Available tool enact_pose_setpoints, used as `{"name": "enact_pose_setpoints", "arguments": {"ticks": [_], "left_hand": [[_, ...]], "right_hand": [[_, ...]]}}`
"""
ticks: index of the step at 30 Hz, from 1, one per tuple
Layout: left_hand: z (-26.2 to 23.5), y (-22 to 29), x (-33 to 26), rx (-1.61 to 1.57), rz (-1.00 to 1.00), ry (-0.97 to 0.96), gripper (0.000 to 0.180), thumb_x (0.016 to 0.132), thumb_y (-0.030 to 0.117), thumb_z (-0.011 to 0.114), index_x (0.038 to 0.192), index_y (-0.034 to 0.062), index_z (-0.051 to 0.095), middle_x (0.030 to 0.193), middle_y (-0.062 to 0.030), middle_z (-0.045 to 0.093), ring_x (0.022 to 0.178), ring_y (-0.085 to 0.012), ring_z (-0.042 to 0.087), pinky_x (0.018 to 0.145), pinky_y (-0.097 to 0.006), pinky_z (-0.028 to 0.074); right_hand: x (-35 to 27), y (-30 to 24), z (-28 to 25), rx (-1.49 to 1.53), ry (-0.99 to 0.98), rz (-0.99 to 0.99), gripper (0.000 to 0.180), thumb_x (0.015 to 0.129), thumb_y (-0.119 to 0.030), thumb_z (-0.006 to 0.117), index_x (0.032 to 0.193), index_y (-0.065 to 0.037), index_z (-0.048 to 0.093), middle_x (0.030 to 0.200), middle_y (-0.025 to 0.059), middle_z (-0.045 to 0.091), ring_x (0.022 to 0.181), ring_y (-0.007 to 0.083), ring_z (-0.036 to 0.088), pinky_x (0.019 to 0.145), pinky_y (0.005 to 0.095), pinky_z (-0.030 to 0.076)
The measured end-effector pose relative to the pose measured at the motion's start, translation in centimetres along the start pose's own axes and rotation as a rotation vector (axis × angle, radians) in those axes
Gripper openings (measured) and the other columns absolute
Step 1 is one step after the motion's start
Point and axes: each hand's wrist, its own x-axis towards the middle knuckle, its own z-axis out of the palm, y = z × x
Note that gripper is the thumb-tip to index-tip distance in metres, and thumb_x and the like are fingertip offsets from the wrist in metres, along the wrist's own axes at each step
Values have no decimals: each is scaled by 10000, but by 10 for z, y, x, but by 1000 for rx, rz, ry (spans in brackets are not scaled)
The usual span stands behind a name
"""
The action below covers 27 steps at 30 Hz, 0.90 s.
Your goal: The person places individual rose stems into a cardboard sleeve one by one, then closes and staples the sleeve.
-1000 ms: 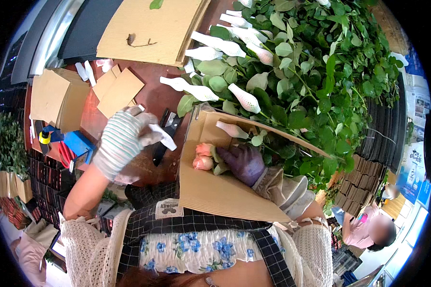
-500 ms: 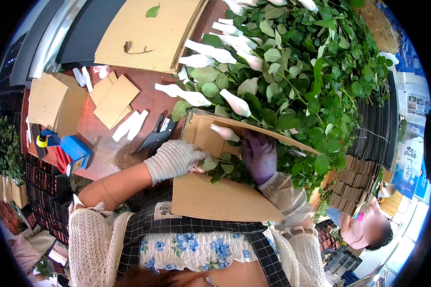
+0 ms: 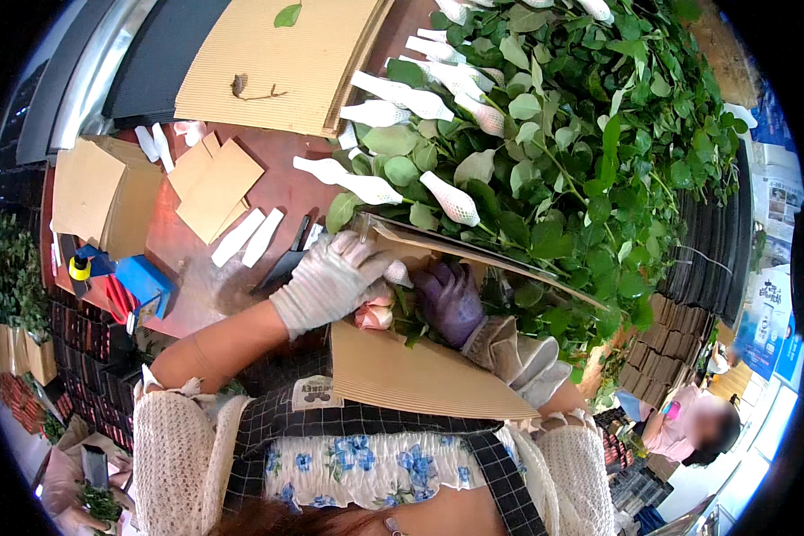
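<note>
My left hand (image 3: 335,281), in a pale striped glove, has its fingers curled round a white net-sleeved flower head (image 3: 397,273). Just below the fingers shows a pale pink rose (image 3: 375,314). Beside it my right hand (image 3: 448,302), in a purple glove, is closed low among the leaves; what its fingers hold is hidden. Both hands work over a folded corrugated cardboard wrap (image 3: 429,371), whose near flap lies toward my body. The far flap (image 3: 518,268) stands up behind the hands.
Many leafy stems with white net sleeves (image 3: 456,196) cover the far right. Cardboard sheets (image 3: 268,62) are stacked at the far left, with small card pieces (image 3: 219,183) nearer. Loose sleeves (image 3: 238,237), a black stapler (image 3: 286,263), a blue box (image 3: 143,277) and red scissors (image 3: 116,299) lie left.
My left hand has moved up onto the net-sleeved head that lay on the cardboard. My right hand has shifted left and nearer. The pink rose now shows more.
</note>
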Motion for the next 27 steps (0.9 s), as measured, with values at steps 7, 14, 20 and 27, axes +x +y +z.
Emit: {"name": "enact_pose_setpoints", "arguments": {"ticks": [7, 14, 20, 27], "left_hand": [[2, -12, -2, 116, 80, -217, 140, 749, 214, 564, 797, 87, 599, 863, -89, 575, 903, -298, 566, 745, -453, 459], [-40, -32, -20, 187, -165, -196, 156, 742, 222, 661, 780, 79, 612, 826, -115, 566, 834, -312, 553, 706, -427, 458], [-46, -15, -20, 5, 85, -36, 207, 769, 311, 676, 815, 116, 627, 766, -55, 575, 731, -270, 577, 660, -395, 480], [7, -8, -23, -218, 28, -235, 215, 779, 299, 665, 923, 140, 666, 789, -65, 578, 767, -274, 574, 693, -415, 466]], "right_hand": [[-7, 3, 4, -19, -152, 62, 468, 724, -182, 599, 1186, -129, 545, 1192, 130, 534, 1086, 360, 506, 919, 523, 371], [1, 1, -2, -59, -9, -13, 407, 680, -127, 627, 1085, -130, 590, 948, 92, 569, 870, 311, 550, 756, 470, 421], [3, -2, -9, -143, -27, -106, 369, 675, -170, 642, 1039, -110, 625, 921, 94, 565, 856, 303, 562, 754, 463, 429], [1, 4, -19, -124, -126, -136, 371, 820, -176, 505, 1176, -117, 591, 1027, 118, 578, 906, 331, 585, 800, 488, 442]]}}
